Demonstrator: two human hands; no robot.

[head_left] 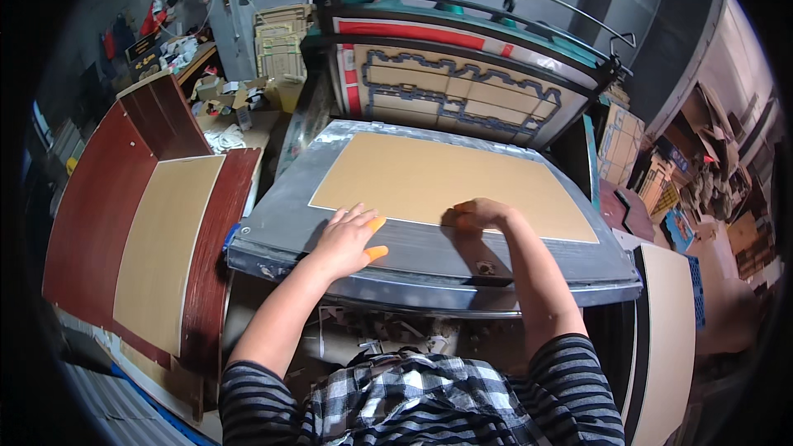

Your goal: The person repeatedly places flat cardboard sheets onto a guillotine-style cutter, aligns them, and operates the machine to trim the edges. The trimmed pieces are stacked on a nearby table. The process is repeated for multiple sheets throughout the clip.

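A flat tan cardboard sheet (446, 177) lies on the grey metal bed (273, 190) of a press. My left hand (347, 241) is open with its fingers spread, over the bed at the sheet's near left edge. Orange covers show on its thumb and one finger. At the near edge of the sheet, right of the middle, my right hand (483, 215) has its fingers curled together. They are dark and slightly blurred, with a bit of orange showing, so whatever they grip is hidden. Behind the sheet stands the press's upright plate with a cutting die board (454, 91).
At the left, another tan sheet (161, 239) lies on a red-brown wooden stand (99, 206). Tan boards (667, 339) stand off the bed's right end. Black rails (462, 8) top the press. Scraps and boxes (219, 87) clutter the back left.
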